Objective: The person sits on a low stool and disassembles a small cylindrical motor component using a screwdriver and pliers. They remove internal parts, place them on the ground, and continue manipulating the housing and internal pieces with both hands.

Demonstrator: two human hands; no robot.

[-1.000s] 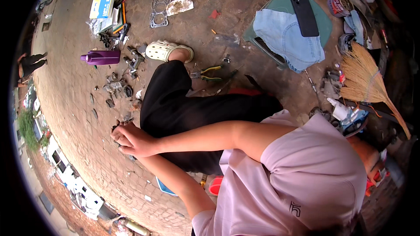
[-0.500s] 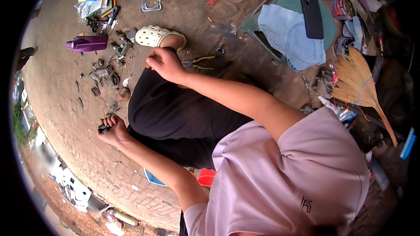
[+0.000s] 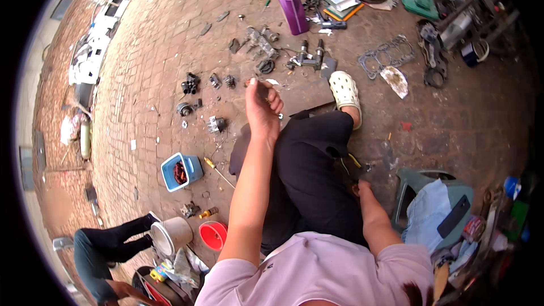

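While rough brick paving (image 3: 141, 68) spreads out beyond the fingers (image 3: 276, 101) of the left hand (image 3: 263, 114), most of what lies there is metal. Just past those fingertips sits a jagged grey metal part (image 3: 260, 44), ridged and grimy, and farther off stands a smooth purple plastic jug (image 3: 292, 10). Left of the fingers is a small round metal part (image 3: 215, 124) with a toothed look; nearer the body, a screwdriver (image 3: 210, 162) with a yellow handle lies beside a glossy blue plastic tub (image 3: 198, 168) of reddish-brown bits. Well to the right lies a flat grey gasket (image 3: 371, 67) with big round openings, beyond a cream rubber clog (image 3: 343, 88) pierced with holes.

Dark and dull, the small piece (image 3: 262, 92) is in the left palm, partly covered, so its full outline cannot be told. The left fingers curl around it with hardly any gap, the thumb pointing up along its side.

The right hand (image 3: 361, 187) reaches low beside the knee, near yellow-handled pliers (image 3: 354, 160) and left of a green plastic stool (image 3: 403, 192) draped with soft, faded denim (image 3: 424, 215). Whether its fingers are spread or gripping anything cannot be told.
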